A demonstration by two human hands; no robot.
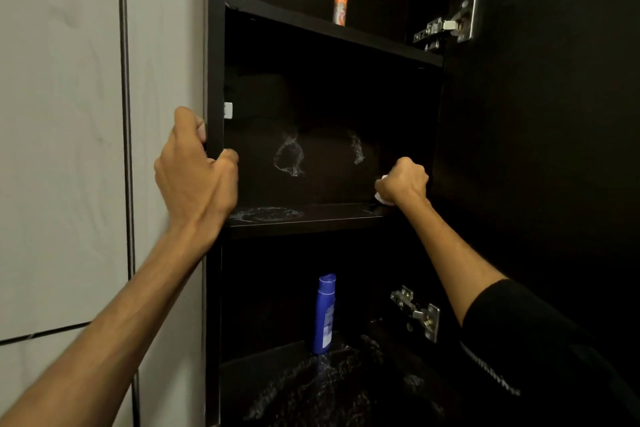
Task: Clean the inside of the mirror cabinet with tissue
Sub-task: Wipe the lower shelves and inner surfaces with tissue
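**White tissue at the far right of a wet shelf, with smears left untouched**

White tissue [380, 197] shows only as a crumpled scrap poking out from under the right hand [403, 182], which is fisted tightly round it and pressed down at the right end of the middle shelf [304, 215], close to the cabinet's right wall. The wad looks small and bunched, so the likeliest failure is that it soaks through or shreds against the damp board and leaves lint behind instead of lifting the dirt.

Pale streaky marks sit on the back panel [289, 156] above the shelf, and a wet-looking patch lies at the shelf's left end, well apart from the tissue. A wipe that keeps to the right corner would miss both.

The left hand [197, 170] grips the front edge of the mirror cabinet [215, 45], fingers wrapped round its left side panel, apparently for bracing. If weight is leaned through that hold, the carcass could be strained.

On the shelf above stands an orange-capped tube [340, 5], and on the wet bottom shelf a blue bottle [325, 314]. A broad sweep or a raised elbow could topple either. Metal hinges [446, 24] on the open door side lie near the right forearm and could catch it.
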